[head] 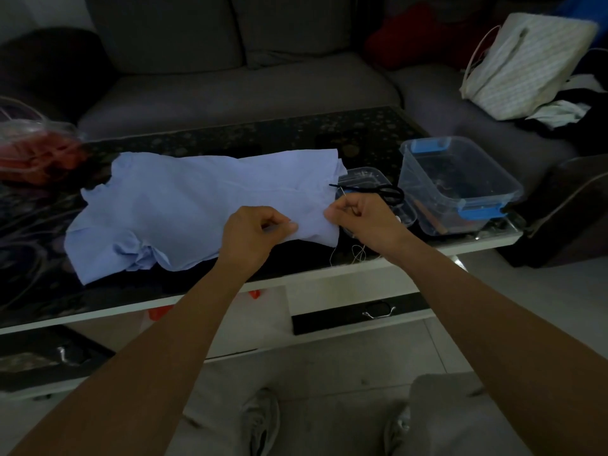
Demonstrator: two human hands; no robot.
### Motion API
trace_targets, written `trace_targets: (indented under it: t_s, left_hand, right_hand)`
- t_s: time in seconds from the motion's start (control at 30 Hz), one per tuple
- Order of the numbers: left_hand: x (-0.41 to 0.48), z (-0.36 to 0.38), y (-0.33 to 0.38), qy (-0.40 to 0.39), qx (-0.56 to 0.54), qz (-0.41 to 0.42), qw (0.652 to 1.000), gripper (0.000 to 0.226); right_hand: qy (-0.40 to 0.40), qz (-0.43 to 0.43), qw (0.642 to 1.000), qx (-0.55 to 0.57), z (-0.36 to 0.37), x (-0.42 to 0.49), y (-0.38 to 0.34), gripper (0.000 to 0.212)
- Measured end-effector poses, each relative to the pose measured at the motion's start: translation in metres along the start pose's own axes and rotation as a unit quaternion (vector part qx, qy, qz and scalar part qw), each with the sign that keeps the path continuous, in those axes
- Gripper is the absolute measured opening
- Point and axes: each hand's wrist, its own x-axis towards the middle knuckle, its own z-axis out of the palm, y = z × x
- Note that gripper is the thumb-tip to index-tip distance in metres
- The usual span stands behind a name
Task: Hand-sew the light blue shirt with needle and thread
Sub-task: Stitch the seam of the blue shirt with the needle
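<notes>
Nearest you, at 6 o'clock, your two grey shoes stand on the pale floor. Both forearms reach up from there to the dark patterned table.

Your left hand pinches a fold of the light blue shirt near its front hem, thumb against curled fingers. Your right hand, at 3 o'clock of the left one, is curled tight at the shirt's right edge and pinches the needle, whose thin shaft pokes out toward 12 o'clock. White thread hangs loose below that hand, at its 6 o'clock, over the table edge.

The shirt lies spread flat on the table, running toward 9 o'clock from your hands.

Just beyond the right hand, dark scissors rest on a small clear box. At 3 o'clock of that stands a clear tub with blue latches. At 9 o'clock of the shirt sits something red in clear plastic.

Farthest off, a grey sofa fills 12 o'clock, with a pale bag on it at 2 o'clock.
</notes>
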Motion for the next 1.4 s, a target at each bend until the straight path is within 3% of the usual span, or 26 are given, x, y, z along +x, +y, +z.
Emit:
trace_targets:
  t_s: [0.53, 0.73, 0.87, 1.0, 1.23, 1.4]
  left_hand:
    - [0.005, 0.007, 0.01, 0.022, -0.016, 0.074, 0.997, 0.013]
    - [0.005, 0.013, 0.02, 0.002, -0.084, 0.017, 0.996, 0.013]
    - [0.002, 0.014, 0.025, -0.032, -0.109, 0.035, 0.993, 0.01]
    - [0.001, 0.014, 0.029, -0.014, -0.134, 0.027, 0.991, 0.007]
    - [0.002, 0.016, 0.027, -0.012, -0.138, 0.007, 0.99, 0.023]
    - [0.003, 0.015, 0.027, -0.03, -0.154, 0.01, 0.988, 0.01]
  right_hand:
    - [0.012, -0.016, 0.999, 0.025, -0.002, -0.003, -0.001, 0.019]
    - [-0.008, -0.018, 0.999, 0.031, -0.002, -0.005, -0.001, 0.021]
    - [-0.015, -0.019, 0.999, 0.029, -0.003, -0.006, -0.002, 0.02]
    - [-0.021, -0.023, 0.999, 0.028, -0.003, -0.007, -0.004, 0.021]
    - [-0.025, -0.033, 0.999, 0.03, -0.003, -0.007, -0.003, 0.019]
    - [-0.02, -0.035, 0.999, 0.03, -0.005, -0.008, -0.002, 0.019]
